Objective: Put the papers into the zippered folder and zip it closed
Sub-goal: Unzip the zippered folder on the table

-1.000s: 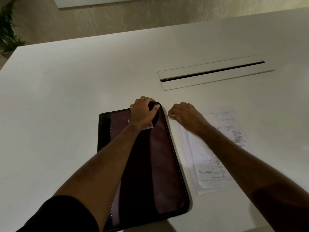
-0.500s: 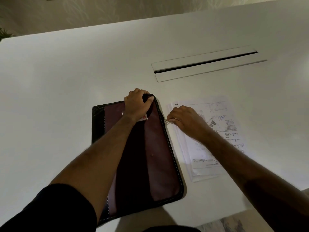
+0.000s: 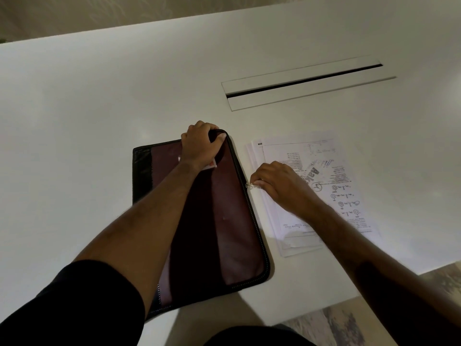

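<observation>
Evidently, the right hand (image 3: 279,186), pinching the zipper pull (image 3: 248,186), had drawn it nearer along the zippered folder (image 3: 234,221), opening it. The left hand (image 3: 202,143) gripped the far corner. The papers (image 3: 324,171) lay beside it, not inserted.

Matt table (image 3: 99,121), leathery folder (image 3: 239,240)

Left hand (image 3: 202,143) grips folder (image 3: 237,221); right hand (image 3: 279,186) pinches zipper pull (image 3: 249,186).

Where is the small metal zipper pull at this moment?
In the head view, the small metal zipper pull sits halfway along the dark zippered folder's right edge, pinched by the right hand, beside the white printed papers.
</observation>
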A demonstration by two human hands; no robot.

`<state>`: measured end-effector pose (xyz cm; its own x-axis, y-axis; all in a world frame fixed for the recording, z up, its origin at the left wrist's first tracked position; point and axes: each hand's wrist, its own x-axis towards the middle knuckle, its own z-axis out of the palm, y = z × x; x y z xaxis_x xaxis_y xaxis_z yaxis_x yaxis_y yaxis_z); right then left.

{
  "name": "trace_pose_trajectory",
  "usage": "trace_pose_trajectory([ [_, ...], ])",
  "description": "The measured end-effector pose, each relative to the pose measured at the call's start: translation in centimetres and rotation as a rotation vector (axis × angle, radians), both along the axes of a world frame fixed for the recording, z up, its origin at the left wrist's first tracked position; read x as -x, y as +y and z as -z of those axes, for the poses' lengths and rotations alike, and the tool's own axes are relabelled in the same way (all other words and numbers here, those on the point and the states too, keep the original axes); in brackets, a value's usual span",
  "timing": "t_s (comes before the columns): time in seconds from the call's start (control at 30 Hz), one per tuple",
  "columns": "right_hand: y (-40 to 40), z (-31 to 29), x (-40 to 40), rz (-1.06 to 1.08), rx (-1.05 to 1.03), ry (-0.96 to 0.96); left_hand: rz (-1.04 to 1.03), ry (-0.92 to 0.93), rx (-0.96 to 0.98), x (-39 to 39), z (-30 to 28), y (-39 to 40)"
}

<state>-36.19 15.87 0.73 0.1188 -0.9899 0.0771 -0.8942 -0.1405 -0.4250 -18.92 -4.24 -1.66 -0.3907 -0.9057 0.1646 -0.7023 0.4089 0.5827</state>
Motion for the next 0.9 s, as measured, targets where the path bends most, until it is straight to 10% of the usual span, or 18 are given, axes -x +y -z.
trace_pose_trajectory([
  [0.9, 10.0, 0.2, -1.2, -0.09, 0.053, 0.074, 0.01, 0.006, 0.019, -0.2, 0.2, 0.2],
])
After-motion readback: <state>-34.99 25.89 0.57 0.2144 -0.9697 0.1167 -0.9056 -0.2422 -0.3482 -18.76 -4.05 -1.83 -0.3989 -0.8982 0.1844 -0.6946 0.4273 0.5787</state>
